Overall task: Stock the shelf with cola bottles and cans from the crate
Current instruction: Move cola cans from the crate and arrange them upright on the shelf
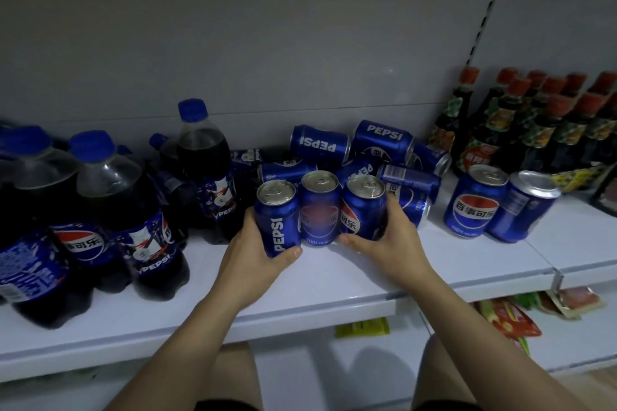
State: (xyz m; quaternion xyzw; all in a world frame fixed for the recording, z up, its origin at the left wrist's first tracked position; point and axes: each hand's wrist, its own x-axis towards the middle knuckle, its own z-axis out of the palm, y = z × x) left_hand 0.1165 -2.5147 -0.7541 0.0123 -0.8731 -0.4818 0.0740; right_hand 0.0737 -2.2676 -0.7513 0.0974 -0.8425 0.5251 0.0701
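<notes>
Both hands are at the front of the white shelf (pixel 334 280), bracketing a row of three upright cola cans. The left hand (pixel 253 250) grips the left can (pixel 277 220), fingers curled behind it and thumb pressed across its lower front. The right hand (pixel 384 240) grips the right can (pixel 364 207) in the same way, fingers round its outer side and thumb low in front. The middle can (pixel 320 208) stands squeezed between the two, touching both, with no finger visibly on it.

The relation that matters is the line of the row: it runs left to right across the shelf, each can's long axis vertical, and the hands sit at its two ends, pressing inward. Each hand is nearest its own end can. Any shift of the row probably depends on that inward squeeze holding the middle can.

Just behind the row lies a jumble of tipped cans (pixel 367 157), so there is little room to push straight back. To the right, apart, stand two more cans (pixel 497 207). Cola bottles (pixel 133 210) fill the left side. The crate is not in view.
</notes>
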